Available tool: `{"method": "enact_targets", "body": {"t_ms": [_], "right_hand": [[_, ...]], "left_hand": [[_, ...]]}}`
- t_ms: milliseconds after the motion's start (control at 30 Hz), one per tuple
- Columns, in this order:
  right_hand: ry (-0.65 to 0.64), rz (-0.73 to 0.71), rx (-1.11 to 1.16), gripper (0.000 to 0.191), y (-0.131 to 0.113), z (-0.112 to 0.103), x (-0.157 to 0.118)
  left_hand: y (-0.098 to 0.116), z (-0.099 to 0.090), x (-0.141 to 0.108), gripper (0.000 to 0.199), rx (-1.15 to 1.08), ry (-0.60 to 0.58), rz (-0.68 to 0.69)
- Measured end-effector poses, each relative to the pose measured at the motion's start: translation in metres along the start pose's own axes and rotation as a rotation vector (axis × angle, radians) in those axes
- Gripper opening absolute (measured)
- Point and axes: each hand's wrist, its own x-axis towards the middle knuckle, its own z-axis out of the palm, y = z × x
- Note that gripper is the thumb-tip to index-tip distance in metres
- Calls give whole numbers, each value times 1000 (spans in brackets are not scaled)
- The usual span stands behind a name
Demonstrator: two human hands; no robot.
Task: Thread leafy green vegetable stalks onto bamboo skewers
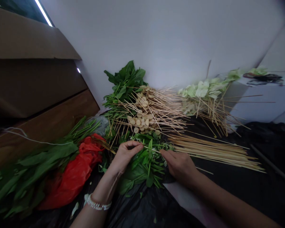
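My left hand [129, 152] is pinched at the end of a thin skewer [152, 149], with green stems beside its fingertips. On the skewer's other side, my right hand [178, 163] has its fingers closed round it. Below and between the hands lie loose leafy greens [144, 167] on black plastic [137, 212]. To the right of my right hand is a bundle of bare wooden skewers [218, 152]. Beyond my hands rests a pile of skewers with round pale slices [142, 110]. A beaded bracelet is on my left wrist.
Leafy greens [33, 171] and a red plastic bag [73, 177] lie at the left. Skewered greens [125, 80] and skewered pale cabbage leaves [204, 88] stand against the white wall [168, 38]. A cardboard box [33, 72] is at the upper left.
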Motion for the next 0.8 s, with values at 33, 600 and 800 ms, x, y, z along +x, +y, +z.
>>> {"method": "enact_targets", "body": {"t_ms": [33, 600, 800], "right_hand": [[7, -1, -3, 34, 0, 0, 0], [-52, 151, 301, 32, -5, -1, 1], [-134, 181, 474, 27, -6, -2, 4]], "left_hand": [[0, 0, 0, 28, -4, -3, -6], [1, 0, 0, 30, 29, -1, 20], [0, -2, 0, 29, 28, -33, -1]]}}
